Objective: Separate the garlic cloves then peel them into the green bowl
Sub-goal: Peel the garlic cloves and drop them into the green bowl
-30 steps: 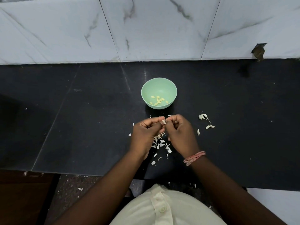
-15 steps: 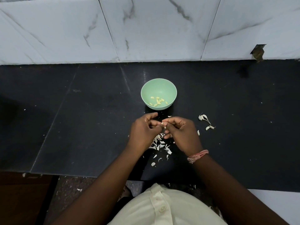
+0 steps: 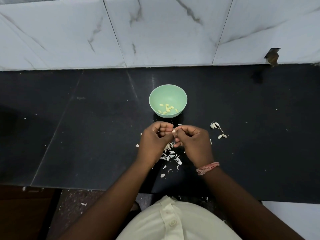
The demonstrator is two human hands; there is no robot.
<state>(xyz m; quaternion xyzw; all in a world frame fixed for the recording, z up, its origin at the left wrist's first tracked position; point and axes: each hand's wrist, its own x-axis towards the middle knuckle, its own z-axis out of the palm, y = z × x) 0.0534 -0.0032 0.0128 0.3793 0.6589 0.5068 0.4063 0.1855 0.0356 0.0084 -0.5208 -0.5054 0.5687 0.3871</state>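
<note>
- Head view looks down on a black counter (image 3: 86,135) where both hands meet just short of the green bowl (image 3: 168,94).
- Left hand (image 3: 154,142) has its fingers curled, thumb and forefinger pinching one small garlic clove (image 3: 174,132).
- Right hand (image 3: 194,144) is curled too, its fingertips (image 3: 180,129) nipping the same clove from the other side.
- Just beyond the fingertips sits the bowl, with a cluster of peeled cloves (image 3: 167,109) on its bottom.
- Under and behind the fingers lies a scatter of papery skins (image 3: 170,155).
- Off to the right of the right hand's knuckles, a few unpeeled cloves (image 3: 217,129) lie on the counter.
- A pink thread band (image 3: 207,168) circles the right wrist.
</note>
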